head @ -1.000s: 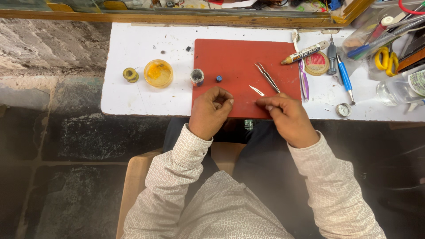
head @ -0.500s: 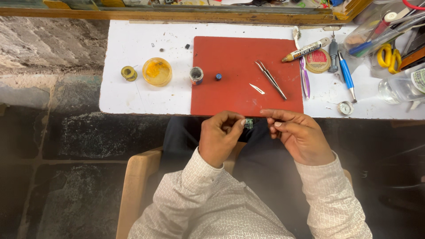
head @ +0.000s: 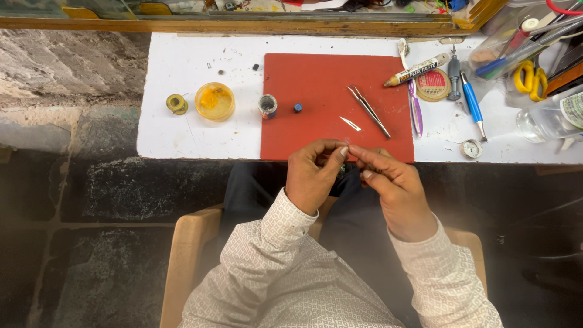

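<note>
Head view: our left hand (head: 313, 179) and right hand (head: 392, 188) pinch something tiny, hidden between fingertips, beside the red mat (head: 316, 85); we'd best hold it over the table (head: 182, 67).

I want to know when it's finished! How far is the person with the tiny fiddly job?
Set out ready: the tweezers and a small pale sliver lie on the red mat. In hand: the left hand and right hand pinch something tiny together at the table edge, too small to tell what. Left: the tools and the yellow dish lie untouched, so the end isn't visible.
</note>
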